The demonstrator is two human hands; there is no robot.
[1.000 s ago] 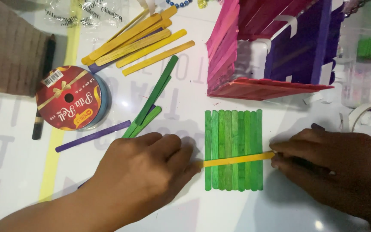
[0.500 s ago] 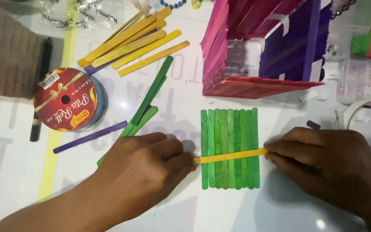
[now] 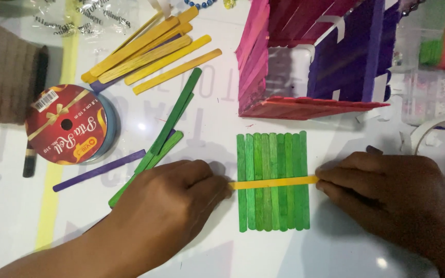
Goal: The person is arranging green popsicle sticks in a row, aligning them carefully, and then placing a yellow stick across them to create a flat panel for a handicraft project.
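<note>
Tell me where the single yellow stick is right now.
In the head view, the yellow stick lies crosswise on the row of green sticks, held between the left hand and right hand.

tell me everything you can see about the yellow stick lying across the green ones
The yellow stick is a flat, thin craft stick, wood by its look. It lies crosswise on a row of green sticks set side by side on the white table. The left hand pinches one end, the right hand the other.
</note>
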